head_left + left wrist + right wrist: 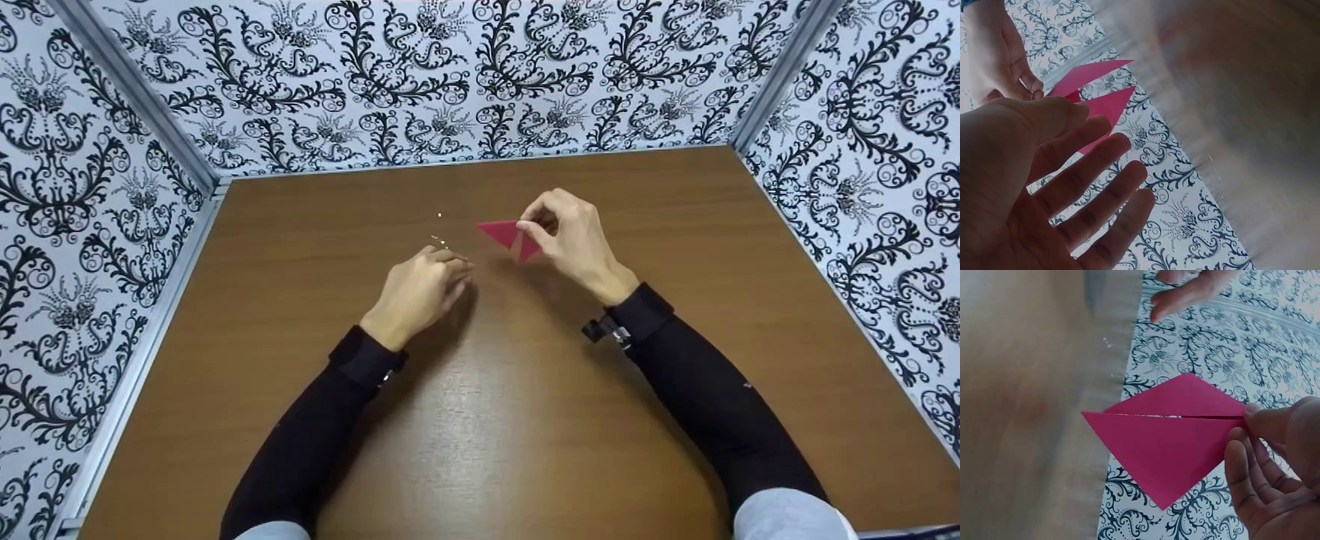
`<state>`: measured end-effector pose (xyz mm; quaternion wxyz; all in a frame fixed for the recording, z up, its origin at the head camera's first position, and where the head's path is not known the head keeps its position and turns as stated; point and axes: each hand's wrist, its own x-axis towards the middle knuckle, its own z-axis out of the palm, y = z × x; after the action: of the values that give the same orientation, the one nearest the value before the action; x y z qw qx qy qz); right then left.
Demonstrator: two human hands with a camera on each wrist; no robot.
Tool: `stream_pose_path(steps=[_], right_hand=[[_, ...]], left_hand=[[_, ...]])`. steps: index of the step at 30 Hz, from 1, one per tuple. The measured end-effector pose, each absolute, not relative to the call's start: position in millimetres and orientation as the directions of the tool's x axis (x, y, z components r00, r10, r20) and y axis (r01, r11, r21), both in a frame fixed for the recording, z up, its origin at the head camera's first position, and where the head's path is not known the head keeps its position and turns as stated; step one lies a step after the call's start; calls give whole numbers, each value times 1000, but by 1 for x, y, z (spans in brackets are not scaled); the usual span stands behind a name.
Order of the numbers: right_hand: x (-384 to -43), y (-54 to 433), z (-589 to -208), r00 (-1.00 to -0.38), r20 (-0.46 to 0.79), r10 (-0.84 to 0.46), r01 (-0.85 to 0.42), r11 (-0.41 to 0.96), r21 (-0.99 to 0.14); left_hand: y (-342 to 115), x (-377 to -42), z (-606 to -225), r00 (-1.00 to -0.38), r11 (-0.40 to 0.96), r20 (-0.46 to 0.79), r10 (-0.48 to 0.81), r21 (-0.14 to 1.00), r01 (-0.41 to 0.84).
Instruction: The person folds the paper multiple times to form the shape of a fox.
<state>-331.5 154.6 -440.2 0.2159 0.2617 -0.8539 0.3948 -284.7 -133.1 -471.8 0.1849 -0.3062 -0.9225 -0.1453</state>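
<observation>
A folded pink paper (498,232) is held above the table by my right hand (571,236), which pinches one corner between thumb and fingers. In the right wrist view the paper (1157,444) shows two pointed flaps meeting along a narrow slit, and the right hand (1275,467) grips its right end. My left hand (424,292) is off to the left, apart from the paper. Seen in the left wrist view, the left hand (1084,169) has its fingers spread and fairly straight, holding nothing, with the paper (1112,107) beyond it.
The brown wooden table (465,420) lies beneath both hands. A few small pale specks (441,241) are near the left fingers. Patterned black-and-white walls (420,82) with metal frame posts (142,97) enclose the table at the back and sides.
</observation>
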Motion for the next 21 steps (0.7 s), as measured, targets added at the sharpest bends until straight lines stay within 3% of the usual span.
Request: stream_pose_path(steps=[9,21], right_hand=[[-324,148,-452,-697,609,-379,-706,511,-490],[-311,153,-461,-677,543,-497,-730,545,-412]], left_hand=[[-143,-292,-474,-764,791,437,475,170,588],[-147,-299,-475,-810,837,418,412,179,518]])
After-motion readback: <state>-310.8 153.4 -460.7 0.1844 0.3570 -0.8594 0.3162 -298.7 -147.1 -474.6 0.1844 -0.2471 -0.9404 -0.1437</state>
